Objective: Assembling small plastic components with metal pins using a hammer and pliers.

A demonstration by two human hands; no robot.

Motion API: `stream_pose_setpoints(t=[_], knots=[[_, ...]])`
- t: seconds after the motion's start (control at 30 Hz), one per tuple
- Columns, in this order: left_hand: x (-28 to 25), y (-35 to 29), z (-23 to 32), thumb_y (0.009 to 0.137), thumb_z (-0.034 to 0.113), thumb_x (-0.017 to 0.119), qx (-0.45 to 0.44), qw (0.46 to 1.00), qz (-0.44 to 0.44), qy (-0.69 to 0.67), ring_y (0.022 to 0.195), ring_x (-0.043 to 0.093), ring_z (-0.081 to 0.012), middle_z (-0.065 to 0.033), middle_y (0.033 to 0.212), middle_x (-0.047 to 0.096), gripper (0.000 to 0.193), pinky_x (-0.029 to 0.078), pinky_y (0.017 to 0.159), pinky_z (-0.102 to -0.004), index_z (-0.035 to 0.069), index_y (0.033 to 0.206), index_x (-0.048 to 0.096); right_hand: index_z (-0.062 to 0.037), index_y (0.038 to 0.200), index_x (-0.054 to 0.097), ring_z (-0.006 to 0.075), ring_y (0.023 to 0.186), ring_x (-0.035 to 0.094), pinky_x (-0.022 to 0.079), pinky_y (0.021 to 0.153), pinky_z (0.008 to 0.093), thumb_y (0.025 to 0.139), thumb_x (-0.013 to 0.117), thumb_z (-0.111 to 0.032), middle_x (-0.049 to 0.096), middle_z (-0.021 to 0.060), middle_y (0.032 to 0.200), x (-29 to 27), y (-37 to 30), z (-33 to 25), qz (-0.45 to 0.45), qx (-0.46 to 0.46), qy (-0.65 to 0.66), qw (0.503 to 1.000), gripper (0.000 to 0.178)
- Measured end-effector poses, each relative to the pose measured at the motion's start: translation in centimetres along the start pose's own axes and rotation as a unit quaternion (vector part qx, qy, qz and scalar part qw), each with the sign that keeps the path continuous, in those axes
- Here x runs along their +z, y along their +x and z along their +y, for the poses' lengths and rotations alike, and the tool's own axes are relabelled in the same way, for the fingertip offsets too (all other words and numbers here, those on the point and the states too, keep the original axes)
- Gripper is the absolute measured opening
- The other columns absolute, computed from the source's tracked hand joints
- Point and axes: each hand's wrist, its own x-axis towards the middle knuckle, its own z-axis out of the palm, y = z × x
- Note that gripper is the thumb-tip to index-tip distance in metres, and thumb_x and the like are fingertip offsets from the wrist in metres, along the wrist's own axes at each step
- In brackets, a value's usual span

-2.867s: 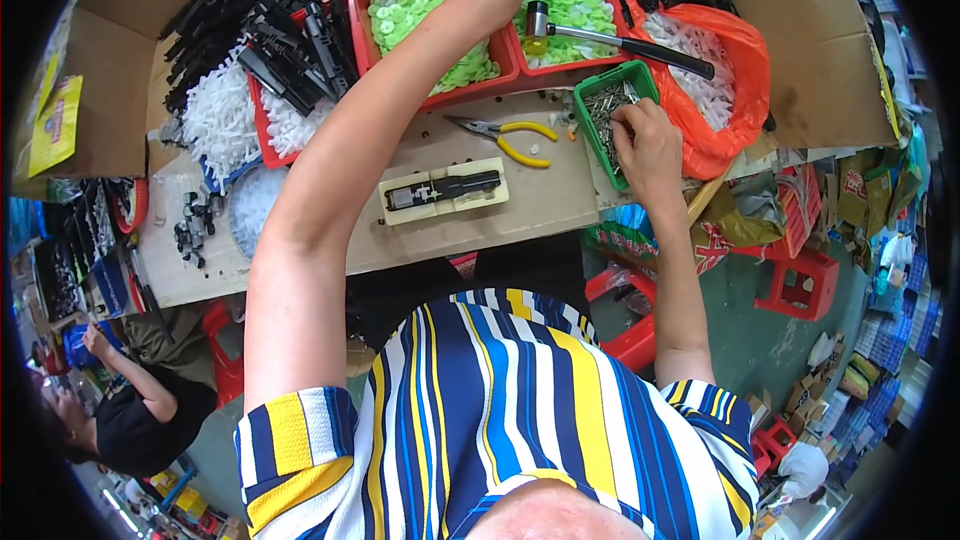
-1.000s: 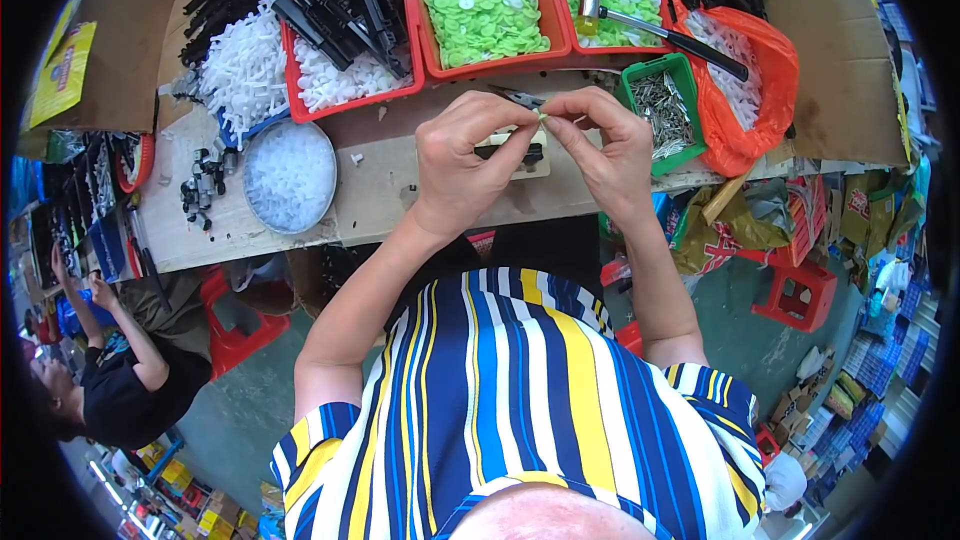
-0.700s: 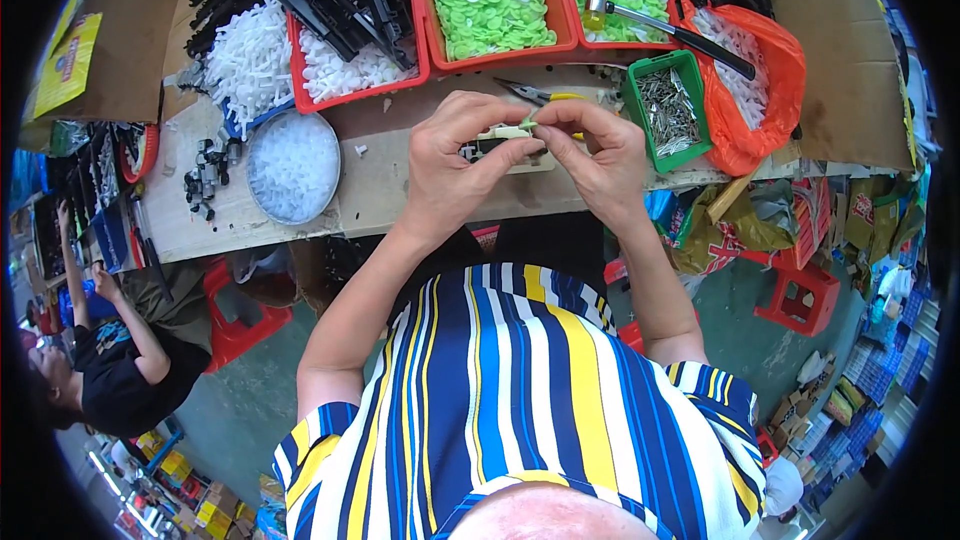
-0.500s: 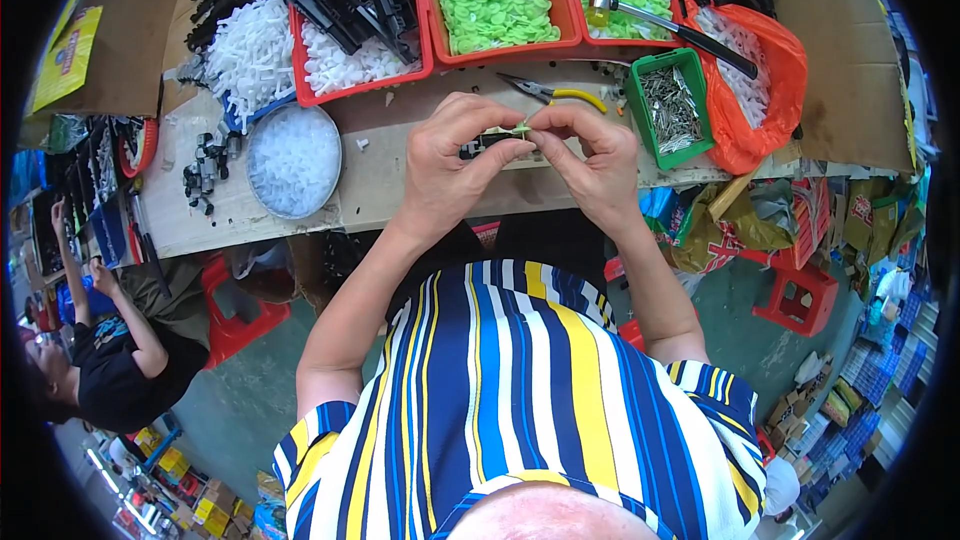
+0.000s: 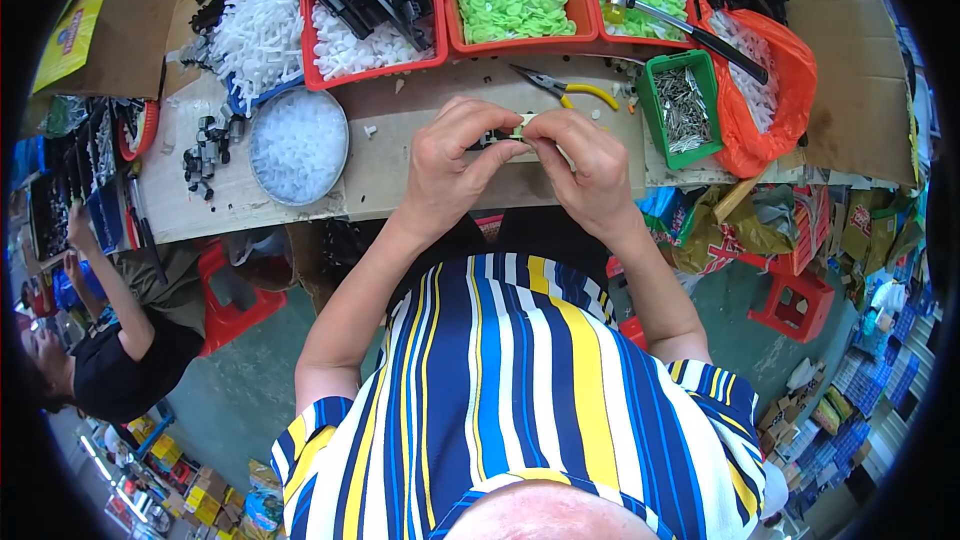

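Observation:
Over the near edge of the workbench (image 5: 400, 165), my two hands meet fingertip to fingertip. My left hand (image 5: 450, 162) pinches a small black part with a pale green piece (image 5: 521, 130) at its end; its exact kind is mostly hidden by the fingers. From the other side, my right hand (image 5: 584, 162) closes thumb and forefinger on the pale green end. Just beyond the hands lie yellow-handled pliers (image 5: 568, 88), untouched. A round metal dish (image 5: 345, 162) of small translucent white pieces stands left of my left hand.
Red bins (image 5: 452, 32) of green discs, white pieces and black parts line the back. A hammer (image 5: 690, 30) rests across a bin and an orange bag (image 5: 797, 75). A green tray (image 5: 655, 120) holds metal pins. Dark fittings (image 5: 207, 152) lie left. Another person (image 5: 130, 360) sits at far left.
The bench view has shifted slightly to the right. My fingertips have moved a little around the green piece, both hands staying together. The person at left has moved an arm.

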Motion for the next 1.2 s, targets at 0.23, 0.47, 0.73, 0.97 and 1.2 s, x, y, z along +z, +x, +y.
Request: stream_pose_setpoints(t=[0.23,0.47,0.73,0.97,1.2], knots=[[-0.3,-0.1,-0.1,0.072,0.004,0.08,0.001,1.0,-0.014,0.022,0.086,0.064,-0.0279,-0.0114,0.091,0.069,0.025,0.051,0.075,-0.0361,0.0,0.094,0.069,-0.0011,0.093,0.064,0.0316,0.083,0.065,0.051,0.071,0.0382,0.082,0.068,0.001,0.066,0.0125,0.091,0.2,-0.2,0.5,-0.002,0.019,0.013,1.0,0.012],[-1.3,-1.0,-0.3,0.07,0.007,0.081,0.057,0.986,0.008,0.157,0.094,0.061,-0.0297,-0.011,0.096,0.066,0.033,0.051,0.077,-0.0379,0.002,0.1,0.07,-0.0051,0.087,0.064,0.0271,0.086,0.06,0.044,0.068,0.0398,0.08,0.068,-0.006,0.058,0.0073,0.088,0.9,0.2,1.4,-0.031,0.005,-0.062,0.998,0.008],[-1.0,-3.2,-1.5,0.073,0.008,0.073,0.143,0.955,-0.037,0.258,0.101,0.059,-0.029,-0.0101,0.103,0.063,0.029,0.049,0.083,-0.0398,0.002,0.101,0.068,-0.0068,0.086,0.065,0.0244,0.087,0.059,0.042,0.069,0.0386,0.078,0.067,-0.008,0.057,0.0047,0.088,1.7,0.2,1.1,-0.05,-0.021,-0.139,0.989,0.009],[-0.7,-3.3,-1.9,0.078,0.011,0.063,0.197,0.92,-0.086,0.327,0.109,0.057,-0.0274,-0.0112,0.11,0.061,0.029,0.046,0.09,-0.0386,0.001,0.104,0.068,-0.0061,0.088,0.065,0.0253,0.09,0.058,0.042,0.073,0.0407,0.078,0.066,-0.008,0.056,0.0055,0.09,1.1,0.7,0.7,-0.107,-0.009,-0.167,0.98,0.01],[-0.3,-3.1,-1.8,0.077,0.011,0.064,0.2,0.916,-0.087,0.336,0.109,0.057,-0.0265,-0.0101,0.111,0.061,0.028,0.045,0.089,-0.0377,0.002,0.104,0.068,-0.0048,0.094,0.066,0.0267,0.094,0.057,0.043,0.076,0.0416,0.075,0.066,-0.005,0.056,0.0077,0.092,0.8,0.7,1.2,-0.102,0.007,-0.114,0.988,0.019]])
